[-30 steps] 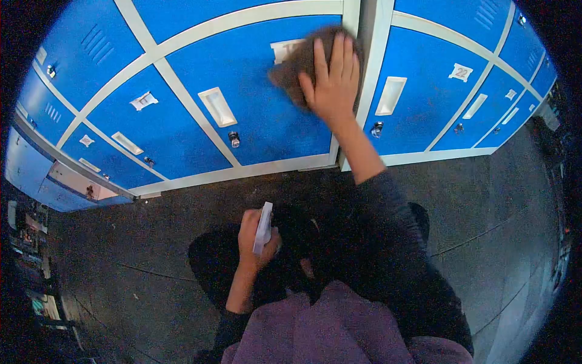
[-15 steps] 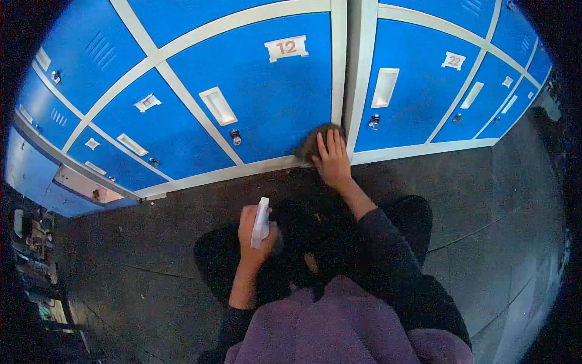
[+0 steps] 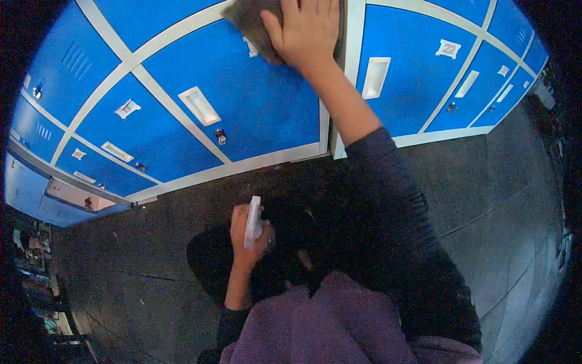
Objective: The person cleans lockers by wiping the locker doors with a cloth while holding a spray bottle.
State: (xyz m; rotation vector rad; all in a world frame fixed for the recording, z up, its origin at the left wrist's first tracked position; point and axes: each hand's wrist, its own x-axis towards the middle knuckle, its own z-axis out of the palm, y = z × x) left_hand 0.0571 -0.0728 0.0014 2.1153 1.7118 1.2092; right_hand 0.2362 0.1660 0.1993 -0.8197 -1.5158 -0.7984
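My right hand (image 3: 306,36) lies with spread fingers on a brown cloth (image 3: 254,27), pressing it against the top of a blue locker door (image 3: 260,103). The cloth and hand cover most of that door's number label. Low over my lap, my left hand (image 3: 250,236) is wrapped round a white plastic object (image 3: 253,223), perhaps the head of a spray bottle; its lower part is hidden. The door has a white recessed handle (image 3: 199,106) and a small metal lock (image 3: 220,136).
More blue lockers stand left and right, one labelled 22 (image 3: 448,49). At far left a compartment (image 3: 73,194) stands open. Dark floor (image 3: 139,255) lies below, and my folded legs are under my arms. Cluttered items (image 3: 30,249) line the left edge.
My right hand and the cloth went down to the door's bottom corner, then back up to its top. My left hand keeps its hold on the white object. The view has shifted slightly.
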